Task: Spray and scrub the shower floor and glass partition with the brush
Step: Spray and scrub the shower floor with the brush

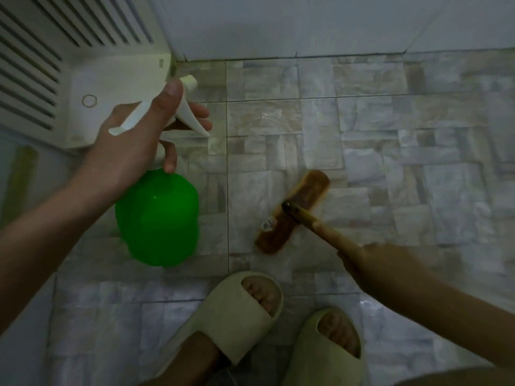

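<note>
Left hand (131, 143) tight round spray bottle (157, 218), right hand (362, 263) round brush (303, 190) handle; slippers (231, 310) near, louvred door (28, 65) beside.

The person wears pale cream, thick-soled foam slide sandals, the left sandal (223, 310) and the right sandal (315, 355), each with one broad band and an open toe. The left forearm (55, 218) and right forearm (432, 302) are bare.

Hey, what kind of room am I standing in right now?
Probably a bathroom or shower area. The stone-pattern tiled floor meets a tiled wall, and the left hand grips a green spray bottle while the right hand holds a brush on the tiles.
</note>
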